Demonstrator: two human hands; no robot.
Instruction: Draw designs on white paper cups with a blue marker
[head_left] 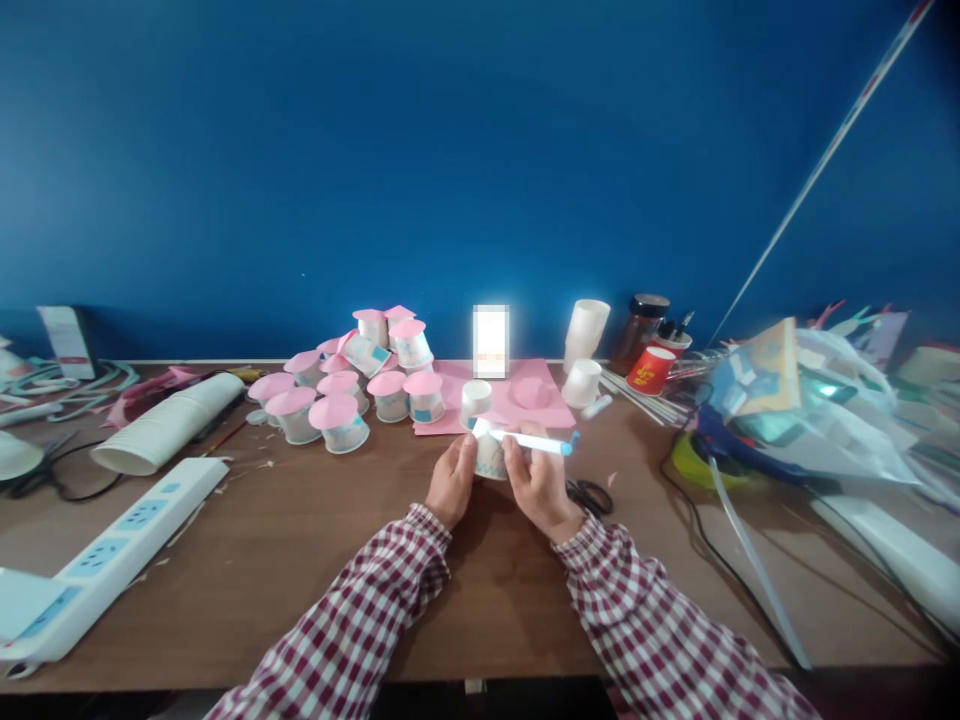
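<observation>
My left hand [452,482] is closed around the side of a small white paper cup [491,462] that bears a blue zigzag line. My right hand [541,490] pinches a white marker [538,441] with a light blue end, lying nearly level across the cup; its tip is too bright to make out. Just behind stands another white paper cup [476,396], at the edge of a pink sheet [442,418]. A pink disc [531,392] lies on that sheet. Black-handled scissors [591,497] rest beside my right wrist, partly hidden by it.
Several cups with pink cone tops [340,412] crowd together at left. A power strip [112,560] and stacked paper cups [169,425] lie farther left. White cups [582,383], a red cup [651,371], a dark jar [641,325] and plastic bags [817,400] stand or lie at right.
</observation>
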